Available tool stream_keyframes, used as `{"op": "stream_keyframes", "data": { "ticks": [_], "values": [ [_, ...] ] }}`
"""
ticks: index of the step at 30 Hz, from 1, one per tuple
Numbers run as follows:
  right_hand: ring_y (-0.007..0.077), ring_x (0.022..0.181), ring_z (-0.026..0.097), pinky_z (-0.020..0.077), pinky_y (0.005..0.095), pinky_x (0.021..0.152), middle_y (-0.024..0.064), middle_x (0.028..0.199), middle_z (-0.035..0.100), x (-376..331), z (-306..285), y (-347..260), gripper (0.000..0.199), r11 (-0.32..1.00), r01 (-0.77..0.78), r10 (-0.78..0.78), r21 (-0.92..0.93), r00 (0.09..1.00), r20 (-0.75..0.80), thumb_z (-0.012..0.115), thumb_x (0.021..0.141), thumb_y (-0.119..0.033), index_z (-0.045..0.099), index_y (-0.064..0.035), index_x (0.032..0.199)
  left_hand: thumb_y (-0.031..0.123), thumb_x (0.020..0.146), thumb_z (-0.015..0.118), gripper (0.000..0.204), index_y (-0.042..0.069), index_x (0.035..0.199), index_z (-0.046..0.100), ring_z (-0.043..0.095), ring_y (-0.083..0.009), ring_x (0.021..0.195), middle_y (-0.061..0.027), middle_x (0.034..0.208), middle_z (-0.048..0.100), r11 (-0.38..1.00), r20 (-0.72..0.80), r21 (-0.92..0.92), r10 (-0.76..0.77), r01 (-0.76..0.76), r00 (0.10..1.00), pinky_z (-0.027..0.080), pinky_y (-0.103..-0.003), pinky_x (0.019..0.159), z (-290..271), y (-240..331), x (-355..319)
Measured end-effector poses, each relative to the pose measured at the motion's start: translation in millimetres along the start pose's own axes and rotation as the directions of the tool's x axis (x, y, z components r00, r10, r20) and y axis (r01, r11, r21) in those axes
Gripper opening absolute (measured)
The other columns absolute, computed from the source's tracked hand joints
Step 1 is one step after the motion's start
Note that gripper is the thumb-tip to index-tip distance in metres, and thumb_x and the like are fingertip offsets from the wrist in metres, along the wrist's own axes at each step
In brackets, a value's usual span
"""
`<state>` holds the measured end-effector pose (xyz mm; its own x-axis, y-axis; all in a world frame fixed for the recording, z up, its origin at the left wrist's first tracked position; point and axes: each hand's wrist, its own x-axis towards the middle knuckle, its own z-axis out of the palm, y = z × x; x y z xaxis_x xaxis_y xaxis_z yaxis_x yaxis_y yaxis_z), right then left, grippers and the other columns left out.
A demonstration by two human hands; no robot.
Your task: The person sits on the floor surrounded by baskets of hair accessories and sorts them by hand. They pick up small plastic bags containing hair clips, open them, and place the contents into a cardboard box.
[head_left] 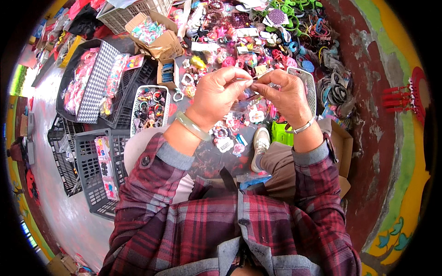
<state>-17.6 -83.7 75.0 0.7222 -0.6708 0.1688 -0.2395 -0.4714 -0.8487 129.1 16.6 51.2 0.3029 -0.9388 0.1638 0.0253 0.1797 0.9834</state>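
Observation:
My left hand (218,92) and my right hand (286,92) meet fingertip to fingertip above the pile, both closed in a pinch. Between the fingertips is something small and thin, with a pale sliver and a dark bit showing; its kind is too small to make out. Below the hands lie small hair accessories, among them a white flower-shaped piece (256,114) and a white card-like tag (224,144). To the left of my left wrist stands a white basket (133,120) of coloured hair ties. A pale basket (309,85) is partly hidden behind my right hand.
Grey plastic crates (92,184) stand at the left, near a black-and-white patterned box (94,83) of pink packets. Farther back are a cardboard box (163,43) of wrapped items and green hair bands (287,11). A bright green container (281,133) sits beside my shoe (261,142).

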Motion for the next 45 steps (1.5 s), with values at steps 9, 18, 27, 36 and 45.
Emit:
{"op": "stream_keyframes", "data": {
  "ticks": [9,18,27,36,45],
  "values": [
    [0.0069,0.063,0.053,0.0405,0.021,0.058,-0.0002,0.07,0.061,1,-15,12,0.011,0.889,-0.132,0.108,0.438,0.991,0.079,0.063,0.082,-0.013,0.065,-0.0015,0.083,0.018,0.087,0.056,0.021,-0.001,0.096,0.057,0.064,-0.0186,0.07,-0.0151,0.088,0.063,0.814,0.093,-0.495,-0.297,0.303,0.95,0.054,-0.028,0.062,-17,8,10],
    [0.0071,0.061,0.053,0.0424,0.0213,0.058,0.0016,0.069,0.061,5,-8,12,0.015,0.786,-0.205,0.273,0.583,0.961,-0.031,0.059,0.086,-0.016,0.062,-0.0026,0.08,0.014,0.081,0.065,0.025,0.0,0.099,0.056,0.062,-0.0172,0.073,-0.0073,0.08,0.061,0.626,0.425,-0.489,-0.437,0.608,0.793,0.054,-0.033,0.067,-8,-2,6],
    [0.0068,0.065,0.055,0.0406,0.0199,0.059,0.0004,0.071,0.06,2,2,18,0.028,0.672,-0.459,0.49,0.582,0.864,0.116,0.061,0.084,-0.033,0.062,-0.0057,0.09,0.015,0.085,0.058,0.015,0.002,0.092,0.055,0.06,-0.0177,0.072,-0.0055,0.076,0.059,0.632,0.185,-0.625,-0.45,0.458,0.874,0.049,-0.031,0.071,-6,-21,2],
    [0.0077,0.062,0.058,0.0424,0.0199,0.052,0.0049,0.077,0.066,-1,19,23,0.013,0.59,-0.539,0.456,0.602,0.837,0.302,0.062,0.082,-0.017,0.062,-0.0054,0.087,0.016,0.083,0.061,0.015,0.007,0.094,0.054,0.055,-0.0141,0.074,-0.0028,0.077,0.057,0.533,0.025,-0.754,-0.56,0.384,0.828,0.045,-0.03,0.075,-4,-36,3],
    [0.0099,0.065,0.061,0.0478,0.0218,0.061,0.004,0.075,0.065,2,-1,19,0.01,0.544,-0.557,0.387,0.628,0.83,0.401,0.064,0.08,-0.014,0.063,-0.0046,0.085,0.018,0.081,0.061,0.024,0.001,0.099,0.058,0.061,-0.0245,0.087,-0.0115,0.094,0.063,0.5,0.109,-0.794,-0.442,0.346,0.89,0.05,-0.038,0.077,-37,-14,16]
  ]
}}
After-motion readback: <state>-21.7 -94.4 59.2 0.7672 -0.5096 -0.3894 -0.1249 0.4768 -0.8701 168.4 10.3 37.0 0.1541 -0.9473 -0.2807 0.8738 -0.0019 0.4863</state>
